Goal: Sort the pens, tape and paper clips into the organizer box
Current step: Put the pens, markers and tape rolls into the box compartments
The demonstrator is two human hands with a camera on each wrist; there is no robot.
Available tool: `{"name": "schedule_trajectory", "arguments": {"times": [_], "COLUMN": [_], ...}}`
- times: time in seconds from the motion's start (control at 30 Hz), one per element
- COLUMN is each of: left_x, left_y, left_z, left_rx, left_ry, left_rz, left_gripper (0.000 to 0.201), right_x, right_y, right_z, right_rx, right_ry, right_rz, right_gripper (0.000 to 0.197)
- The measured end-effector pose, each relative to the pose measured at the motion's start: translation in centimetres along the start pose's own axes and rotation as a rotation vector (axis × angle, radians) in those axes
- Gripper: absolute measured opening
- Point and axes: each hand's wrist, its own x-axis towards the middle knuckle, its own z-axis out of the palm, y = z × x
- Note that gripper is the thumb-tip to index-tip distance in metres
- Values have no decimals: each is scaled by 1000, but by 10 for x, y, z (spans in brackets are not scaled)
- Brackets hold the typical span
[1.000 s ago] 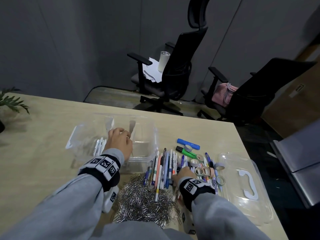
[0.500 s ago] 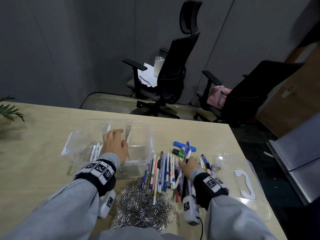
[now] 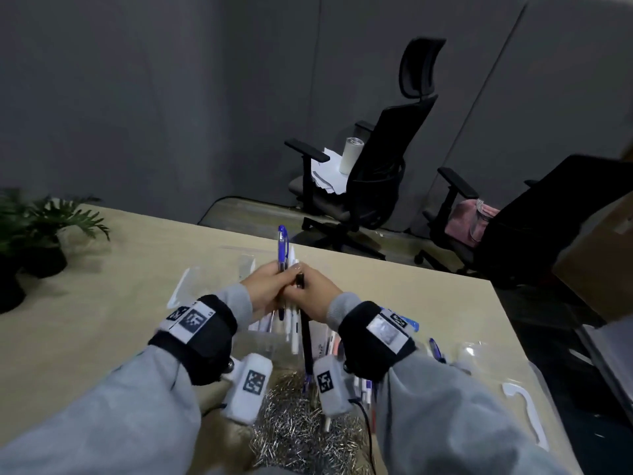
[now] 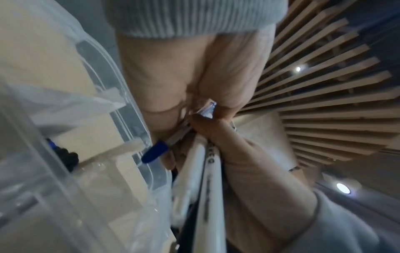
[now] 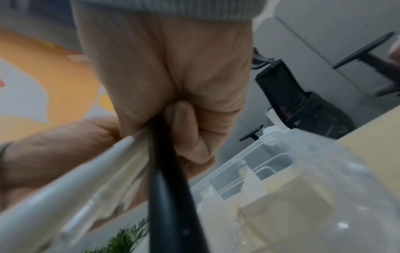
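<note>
holding, item one: a bundle of pens gripped upright between both hands, above the organizer box; a blue-capped pen stands tallest, white barrels beside it, one black pen running down toward the near edge. likely held upright so the ends can be squared before they drop into a compartment.

item two: left hand, fingers curled round the bundle from the left, thumb pressed against the barrels; the left wrist view shows the blue cap poking out just beside the box wall.

item three: right hand, fingers wrapped tight on the same bundle from the right, touching the left hand; the right wrist view shows the black barrel pinched under a curled finger.

item four: organizer box, clear plastic with dividers, mid-table beneath the hands; a few pens appear to lie in it already, though the hands hide most.

item five: paper clips, a loose silver heap at the near edge, unsorted.

item six: more pens on the table to the right. tape is not clearly visible.

item seven: clear lid, near right, set aside to keep the box open.
</note>
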Motion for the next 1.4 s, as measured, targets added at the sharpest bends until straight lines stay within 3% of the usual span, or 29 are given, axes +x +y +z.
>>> {"name": "schedule_trajectory", "arguments": {"times": [0.1,0.17,0.27,0.47,0.57,0.73,0.93,1.1,1.23,1.33,1.4], "left_x": [-4,-7,-8,-3,4,28,48,58,60,58,52], "left_y": [1,3,7,13,19,14,-15,-41,-48,-50,-49], "left_z": [-23,-36,-57,-78,-90,-108,-113,-124,-127,-129,-130], "left_rx": [-42,-103,-264,-278,-324,14,305,854,942,937,909], "left_ry": [103,165,232,305,392,547,495,356,336,352,387], "left_rz": [54,61,-10,-33,-28,6,-166,-299,-356,-327,-225], "left_gripper": [20,18,23,24,23,20,20,38,67,56,42], "right_x": [16,26,36,47,52,65,71,73,78,82,86], "right_y": [-17,-24,-30,-36,-34,-16,-7,1,4,1,-1], "right_z": [18,28,40,54,46,18,13,16,18,17,19], "right_rx": [-45,-56,-52,-65,-18,138,248,254,280,292,269], "right_ry": [-20,-37,-44,-15,95,378,449,431,437,454,446], "right_rz": [-25,-25,8,-35,-20,53,108,124,148,146,155], "right_gripper": [23,7,34,28,38,50,50,43,42,42,42]}}
